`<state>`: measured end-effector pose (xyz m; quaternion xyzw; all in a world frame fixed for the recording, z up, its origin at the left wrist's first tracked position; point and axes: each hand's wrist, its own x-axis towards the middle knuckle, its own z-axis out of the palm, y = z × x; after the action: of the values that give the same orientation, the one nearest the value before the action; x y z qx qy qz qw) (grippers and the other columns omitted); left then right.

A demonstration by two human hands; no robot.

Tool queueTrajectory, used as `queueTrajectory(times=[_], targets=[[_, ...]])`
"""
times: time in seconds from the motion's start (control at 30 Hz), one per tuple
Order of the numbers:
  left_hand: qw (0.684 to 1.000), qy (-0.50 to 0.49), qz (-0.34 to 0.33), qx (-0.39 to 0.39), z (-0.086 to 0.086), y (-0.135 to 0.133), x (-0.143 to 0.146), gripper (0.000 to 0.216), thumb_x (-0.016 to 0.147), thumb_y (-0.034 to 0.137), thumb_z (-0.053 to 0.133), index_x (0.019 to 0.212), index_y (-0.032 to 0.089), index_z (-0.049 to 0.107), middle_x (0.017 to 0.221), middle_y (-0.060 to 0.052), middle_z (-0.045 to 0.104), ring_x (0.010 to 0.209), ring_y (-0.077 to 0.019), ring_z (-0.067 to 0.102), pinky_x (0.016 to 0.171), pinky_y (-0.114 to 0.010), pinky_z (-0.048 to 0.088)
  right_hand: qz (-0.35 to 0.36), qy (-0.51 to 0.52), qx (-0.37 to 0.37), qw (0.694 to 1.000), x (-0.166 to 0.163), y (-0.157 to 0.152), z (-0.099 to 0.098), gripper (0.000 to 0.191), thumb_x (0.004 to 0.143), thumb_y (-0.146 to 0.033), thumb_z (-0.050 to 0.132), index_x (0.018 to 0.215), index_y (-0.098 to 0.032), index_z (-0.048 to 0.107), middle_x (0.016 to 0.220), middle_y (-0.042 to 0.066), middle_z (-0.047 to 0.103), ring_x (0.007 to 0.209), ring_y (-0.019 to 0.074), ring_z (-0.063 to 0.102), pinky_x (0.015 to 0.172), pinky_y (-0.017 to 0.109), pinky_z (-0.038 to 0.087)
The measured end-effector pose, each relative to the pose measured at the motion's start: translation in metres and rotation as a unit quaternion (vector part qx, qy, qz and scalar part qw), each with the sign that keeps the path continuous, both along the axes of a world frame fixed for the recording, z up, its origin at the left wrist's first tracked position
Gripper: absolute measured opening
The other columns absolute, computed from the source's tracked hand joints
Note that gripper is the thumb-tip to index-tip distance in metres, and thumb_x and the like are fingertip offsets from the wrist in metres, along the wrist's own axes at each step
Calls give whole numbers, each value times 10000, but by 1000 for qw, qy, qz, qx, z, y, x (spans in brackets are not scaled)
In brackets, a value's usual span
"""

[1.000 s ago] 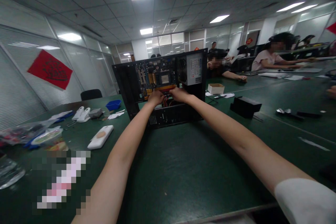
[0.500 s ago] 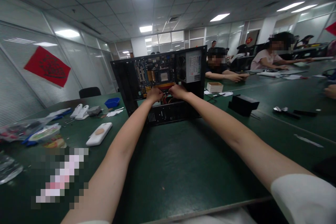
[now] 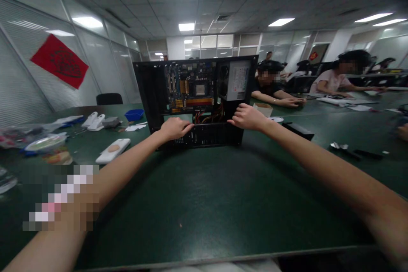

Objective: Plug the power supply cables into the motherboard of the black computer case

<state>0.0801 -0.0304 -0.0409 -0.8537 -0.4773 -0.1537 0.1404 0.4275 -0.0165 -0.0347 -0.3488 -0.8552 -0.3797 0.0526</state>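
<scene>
An open black computer case [image 3: 152, 93] stands on the green table [image 3: 204, 195], its inside facing me. It holds a blue motherboard [image 3: 191, 87], a grey power supply [image 3: 237, 80] and a bundle of red and yellow cables [image 3: 213, 118]. My left hand [image 3: 174, 128] lies on the left end of the case's lower rim, fingers curled together and pointing right. At the right end of that rim is my right hand [image 3: 247, 117], fingers curled, just right of the cables. Both arms are stretched far forward.
A white phone-like object [image 3: 113, 151], white handsets [image 3: 94, 121], a blue tray [image 3: 134, 114] and food packets [image 3: 44, 146] lie at the left. A black box [image 3: 298, 129] and small dark parts [image 3: 366, 152] lie at the right. Two seated people [image 3: 270, 89] [image 3: 334, 80] work behind the case.
Both hands left the cables in the middle of the case, moved apart and came down to the two ends of its lower rim. The camera view shifted and the case looks closer.
</scene>
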Motion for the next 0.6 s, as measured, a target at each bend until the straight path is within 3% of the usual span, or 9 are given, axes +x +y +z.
queueTrajectory(times=[0.07,0.2,0.37,0.6], targets=[[999,12,36,27,-8,-8,-3,521,1027,574,421,987,231,810,878,-107,756,866,-259,699,758,-314,436,7,-6,10,1000,6,2,-4,593,1095,-399,308,849,-175,800,835,138,774,822,244,653,859,409,402],[980,-87,147,99,-12,0,3,684,1064,582,273,875,223,823,860,-102,767,854,-252,708,721,-315,411,24,25,11,999,-2,9,-8,573,1091,-410,351,824,-181,803,826,121,779,788,232,654,879,414,399],[963,-165,195,84,-4,26,-4,652,1051,583,314,851,241,832,855,-85,784,867,-247,717,706,-303,413,78,48,21,996,-18,9,-5,509,1058,-381,466,756,-156,809,753,134,775,756,225,669,939,416,399],[935,-230,259,81,-10,60,-31,459,994,501,453,1003,249,836,1022,-106,799,978,-275,724,746,-298,439,124,39,74,989,-60,-38,-5,540,1061,-365,446,722,-162,815,694,116,766,689,223,652,1008,439,385]])
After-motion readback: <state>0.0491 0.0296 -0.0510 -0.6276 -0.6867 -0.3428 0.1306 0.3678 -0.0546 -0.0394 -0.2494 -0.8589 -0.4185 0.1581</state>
